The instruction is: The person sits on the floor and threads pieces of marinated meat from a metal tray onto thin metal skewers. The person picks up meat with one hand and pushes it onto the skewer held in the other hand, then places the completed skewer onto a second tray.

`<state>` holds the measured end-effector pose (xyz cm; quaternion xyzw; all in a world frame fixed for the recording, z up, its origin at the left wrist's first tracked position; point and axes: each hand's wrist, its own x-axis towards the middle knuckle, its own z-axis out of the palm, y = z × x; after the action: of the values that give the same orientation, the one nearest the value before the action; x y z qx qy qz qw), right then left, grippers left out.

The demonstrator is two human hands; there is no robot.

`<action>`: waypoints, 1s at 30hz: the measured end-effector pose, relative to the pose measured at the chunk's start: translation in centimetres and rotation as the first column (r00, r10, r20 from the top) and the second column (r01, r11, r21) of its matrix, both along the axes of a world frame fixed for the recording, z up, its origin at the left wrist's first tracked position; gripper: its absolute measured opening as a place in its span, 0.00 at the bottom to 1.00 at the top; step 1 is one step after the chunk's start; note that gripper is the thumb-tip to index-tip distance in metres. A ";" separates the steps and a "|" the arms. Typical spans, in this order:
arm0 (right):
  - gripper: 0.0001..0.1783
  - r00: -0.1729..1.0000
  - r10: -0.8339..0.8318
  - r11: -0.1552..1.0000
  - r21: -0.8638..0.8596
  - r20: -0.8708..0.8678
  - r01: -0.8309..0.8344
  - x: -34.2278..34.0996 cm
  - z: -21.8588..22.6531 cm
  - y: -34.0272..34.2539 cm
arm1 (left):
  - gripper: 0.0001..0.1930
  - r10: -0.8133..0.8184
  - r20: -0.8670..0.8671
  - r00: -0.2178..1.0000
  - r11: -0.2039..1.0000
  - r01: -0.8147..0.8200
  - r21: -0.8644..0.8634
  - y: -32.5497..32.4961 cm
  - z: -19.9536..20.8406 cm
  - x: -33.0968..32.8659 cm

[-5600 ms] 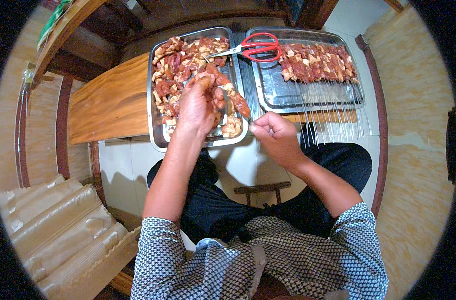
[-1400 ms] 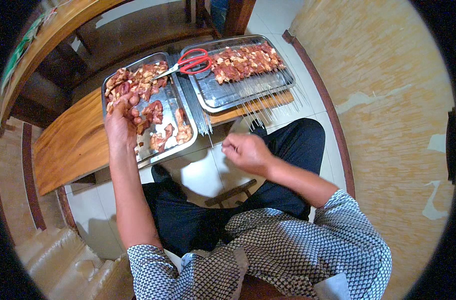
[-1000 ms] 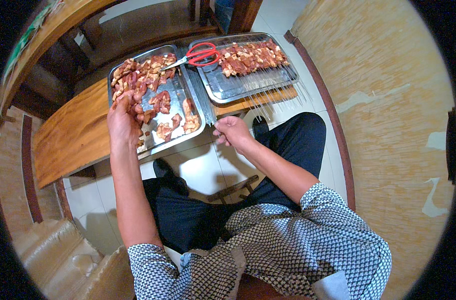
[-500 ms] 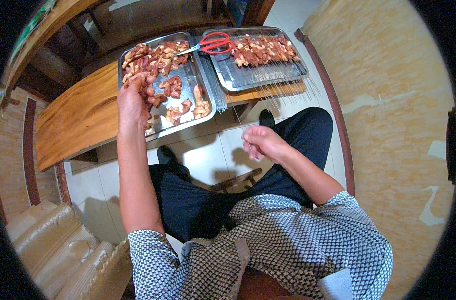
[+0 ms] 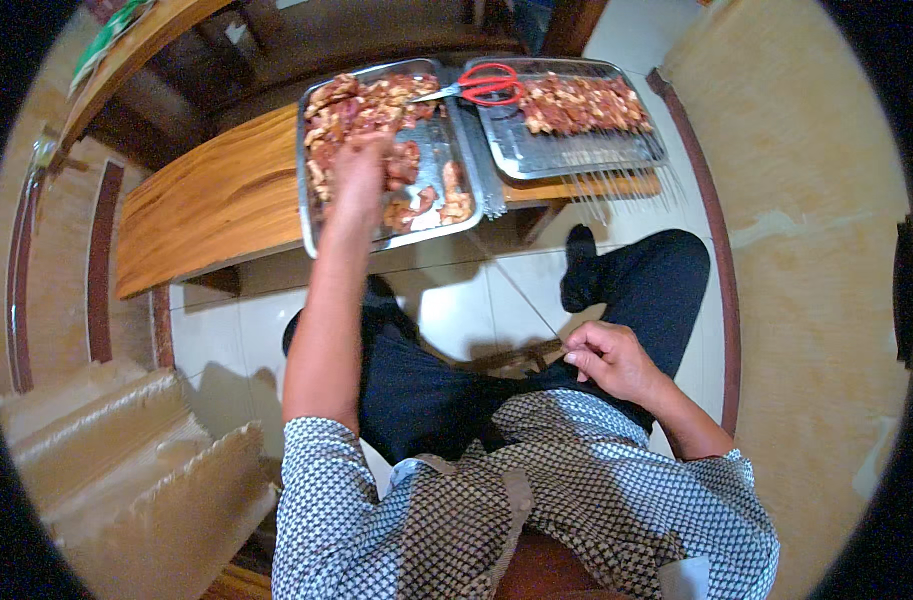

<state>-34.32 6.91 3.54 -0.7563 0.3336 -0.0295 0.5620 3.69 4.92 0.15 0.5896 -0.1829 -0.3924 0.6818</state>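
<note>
My left hand [image 5: 358, 175] is smeared by motion over the left metal tray [image 5: 416, 238]. It reaches in among loose chunks of raw meat [image 5: 361, 100]; its fingers cannot be made out clearly. Above my right thigh, my right hand [image 5: 614, 362] is closed around one end of a thin metal skewer [image 5: 519, 290]. The skewer slants up and left toward the near edge of that tray, and no meat shows on it. Several smaller pieces of meat [image 5: 456, 205] lie near the tray's front right corner.
A second tray [image 5: 506, 150] holds a row of meat-filled skewers [image 5: 586, 105], their ends jutting past its near edge. Red-handled scissors [image 5: 469, 88] lie across both trays' rims. Bare skewers [image 5: 488, 180] are bundled between them. Beneath is a wooden bench [image 5: 211, 205]; a wall [image 5: 796, 300] stands at right.
The view has shifted, so the trays sit farther right. My left hand has moved over the meat toward the tray's middle. My right hand is lower, closer to my body, with the skewer now plainly visible.
</note>
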 end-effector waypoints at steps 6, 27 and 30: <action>0.06 0.980 0.127 0.940 -0.295 -0.154 -0.168 1.9 -4.0 -0.8 | 0.04 -0.119 -0.097 0.988 0.992 0.115 -0.046 -0.6 1.4 -3.0; 0.06 0.922 0.258 0.709 -0.592 -0.288 -0.383 6.9 -12.5 -3.2 | 0.06 -0.203 0.149 0.968 0.959 0.227 -0.169 1.8 4.5 -7.1; 0.07 0.942 0.277 0.781 -0.527 -0.190 -0.336 7.0 -10.0 -2.6 | 0.06 -0.128 -0.152 0.980 0.980 0.101 -0.174 1.4 3.9 -4.0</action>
<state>-27.35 4.34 -6.42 -0.9305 0.2113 0.0060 0.2992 -0.30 6.35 4.04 0.4854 -0.1923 -0.4615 0.7172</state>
